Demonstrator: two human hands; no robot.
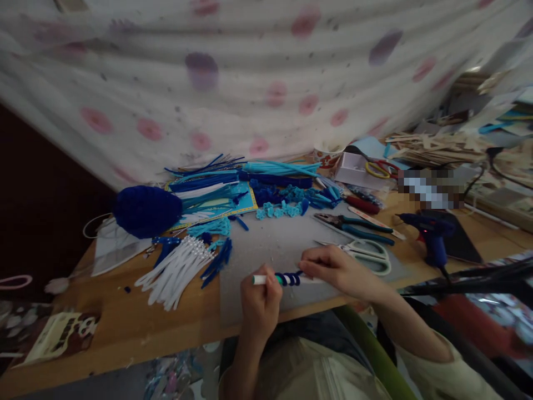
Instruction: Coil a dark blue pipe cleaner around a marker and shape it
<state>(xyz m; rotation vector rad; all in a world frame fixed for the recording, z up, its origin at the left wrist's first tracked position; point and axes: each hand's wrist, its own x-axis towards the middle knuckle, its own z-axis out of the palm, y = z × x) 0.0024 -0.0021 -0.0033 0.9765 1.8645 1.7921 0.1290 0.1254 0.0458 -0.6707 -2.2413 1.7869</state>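
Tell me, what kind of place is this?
It looks like a craft table, maybe in someone's home. You can tell from the bundles of fuzzy blue stems, the pale scissors and the blue glue gun.

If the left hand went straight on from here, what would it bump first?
Across the gray mat, the left hand would probably meet the light-blue fluffy strip, though depth is unclear.

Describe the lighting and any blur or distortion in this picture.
Head view: dim light, near-black at far left; head view: left hand and white rod look soft; head view: right edge stretched and smeared; head view: pixelated patch beyond the glue gun.
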